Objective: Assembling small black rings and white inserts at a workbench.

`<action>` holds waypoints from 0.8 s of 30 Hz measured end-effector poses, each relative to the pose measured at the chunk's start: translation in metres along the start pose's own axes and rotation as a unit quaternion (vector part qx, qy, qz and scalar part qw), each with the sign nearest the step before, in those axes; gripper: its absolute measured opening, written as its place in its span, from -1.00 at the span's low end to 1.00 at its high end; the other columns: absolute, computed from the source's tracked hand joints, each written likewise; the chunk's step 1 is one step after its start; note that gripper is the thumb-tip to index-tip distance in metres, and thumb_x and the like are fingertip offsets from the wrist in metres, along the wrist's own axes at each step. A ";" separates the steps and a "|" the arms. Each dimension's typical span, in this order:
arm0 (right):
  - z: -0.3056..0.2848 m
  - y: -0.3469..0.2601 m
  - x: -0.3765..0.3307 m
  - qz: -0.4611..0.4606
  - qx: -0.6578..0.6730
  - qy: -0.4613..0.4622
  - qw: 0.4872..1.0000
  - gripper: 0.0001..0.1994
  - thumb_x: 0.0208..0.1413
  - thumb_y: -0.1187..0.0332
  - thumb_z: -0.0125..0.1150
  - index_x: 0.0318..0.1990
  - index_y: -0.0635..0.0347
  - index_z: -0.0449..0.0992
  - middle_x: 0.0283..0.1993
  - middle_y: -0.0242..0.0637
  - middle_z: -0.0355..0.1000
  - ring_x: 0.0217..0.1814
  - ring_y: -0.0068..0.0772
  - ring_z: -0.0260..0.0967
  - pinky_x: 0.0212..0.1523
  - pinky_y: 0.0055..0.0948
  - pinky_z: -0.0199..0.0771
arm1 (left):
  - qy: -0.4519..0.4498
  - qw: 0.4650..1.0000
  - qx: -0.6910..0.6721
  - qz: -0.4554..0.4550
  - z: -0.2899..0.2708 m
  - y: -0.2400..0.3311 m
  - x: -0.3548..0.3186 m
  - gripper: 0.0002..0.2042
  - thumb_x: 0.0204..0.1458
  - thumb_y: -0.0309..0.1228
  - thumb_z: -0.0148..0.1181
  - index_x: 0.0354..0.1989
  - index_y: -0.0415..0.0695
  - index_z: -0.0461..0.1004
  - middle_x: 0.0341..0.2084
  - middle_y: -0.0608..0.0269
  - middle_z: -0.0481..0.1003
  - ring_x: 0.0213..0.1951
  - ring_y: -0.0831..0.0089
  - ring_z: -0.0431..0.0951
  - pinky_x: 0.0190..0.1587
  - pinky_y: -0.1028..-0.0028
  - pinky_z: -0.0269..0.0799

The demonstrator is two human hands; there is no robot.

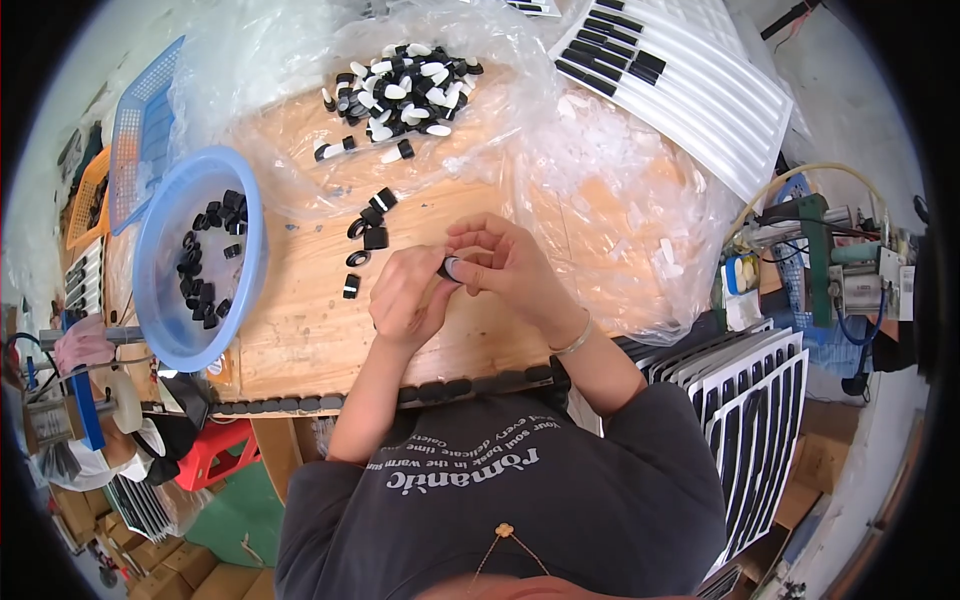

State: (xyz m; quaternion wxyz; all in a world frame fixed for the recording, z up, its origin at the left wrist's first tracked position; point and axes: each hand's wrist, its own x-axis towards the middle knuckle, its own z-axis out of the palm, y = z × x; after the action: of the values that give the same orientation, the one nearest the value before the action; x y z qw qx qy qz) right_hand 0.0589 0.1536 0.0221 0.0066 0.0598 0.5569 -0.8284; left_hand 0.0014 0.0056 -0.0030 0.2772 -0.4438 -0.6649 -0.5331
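Note:
Above the near middle of the wooden table, my two hands meet around one small round black cap (445, 270) with a pale grey face. My left hand (404, 297) pinches it from the left, fingers curled. My right hand (502, 262) grips its right side between thumb and fingers. The fingers cover much of the cap, so its full shape is hidden. Just left of my left hand lie several loose black caps (375, 238) and rings (358, 259). Farther off, a heap of black caps with white oval tongues (408, 92) rests on clear plastic film.
At the left, a blue basin (256, 250) holds several black caps. Crumpled clear film (600, 190) with white scraps covers the table's right side. White trays of black strips (690, 95) lie far right; more trays (760, 430) stand near right. Small machines (840, 270) flank the table.

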 end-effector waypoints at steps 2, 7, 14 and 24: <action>-0.002 -0.002 0.001 0.062 0.015 -0.008 0.998 -0.66 0.02 0.49 0.28 -0.03 0.22 0.39 -0.20 -0.36 0.44 -0.30 -0.67 0.39 -0.38 -0.70 0.41 | -0.006 1.000 -0.013 0.022 -0.004 -0.003 0.002 -0.64 -0.30 -0.68 0.36 -0.23 -0.41 0.46 -0.44 0.00 0.51 -0.40 0.13 0.52 -0.34 0.35 0.48; -0.010 0.005 0.008 0.142 0.053 -0.102 0.983 -0.73 0.06 0.46 0.24 -0.07 0.20 0.41 -0.24 -0.41 0.48 -0.33 -0.72 0.38 -0.41 -0.72 0.43 | -0.076 0.995 -0.018 0.056 -0.014 -0.005 0.003 -0.65 -0.29 -0.65 0.35 -0.24 -0.41 0.47 -0.44 0.01 0.50 -0.44 0.16 0.52 -0.43 0.38 0.46; -0.018 0.003 0.027 0.101 0.005 -0.090 0.991 -0.77 0.09 0.40 0.22 -0.10 0.22 0.49 -0.30 -0.43 0.51 -0.41 -0.75 0.39 -0.46 -0.72 0.42 | -0.155 0.986 0.065 0.009 -0.030 -0.022 0.010 -0.49 -0.28 -0.55 0.39 -0.06 -0.28 0.40 -0.22 0.03 0.50 -0.27 0.15 0.51 -0.22 0.35 0.46; -0.021 0.005 0.057 0.130 -0.073 -0.149 0.977 -0.81 0.15 0.39 0.14 -0.13 0.27 0.54 -0.40 -0.36 0.51 -0.53 -0.64 0.42 -0.50 -0.69 0.45 | -0.035 0.807 -0.316 -0.497 -0.046 -0.005 -0.034 -0.72 0.11 -0.46 0.14 -0.02 -0.25 0.43 -0.45 0.25 0.52 -0.43 0.63 0.46 -0.40 0.67 0.36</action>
State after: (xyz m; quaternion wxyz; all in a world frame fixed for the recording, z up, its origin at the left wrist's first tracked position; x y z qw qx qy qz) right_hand 0.0050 0.1744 0.0037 0.2019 0.0071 0.5963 -0.7769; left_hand 0.0069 -0.0485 -0.0210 -0.2042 -0.1336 -0.5988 -0.7628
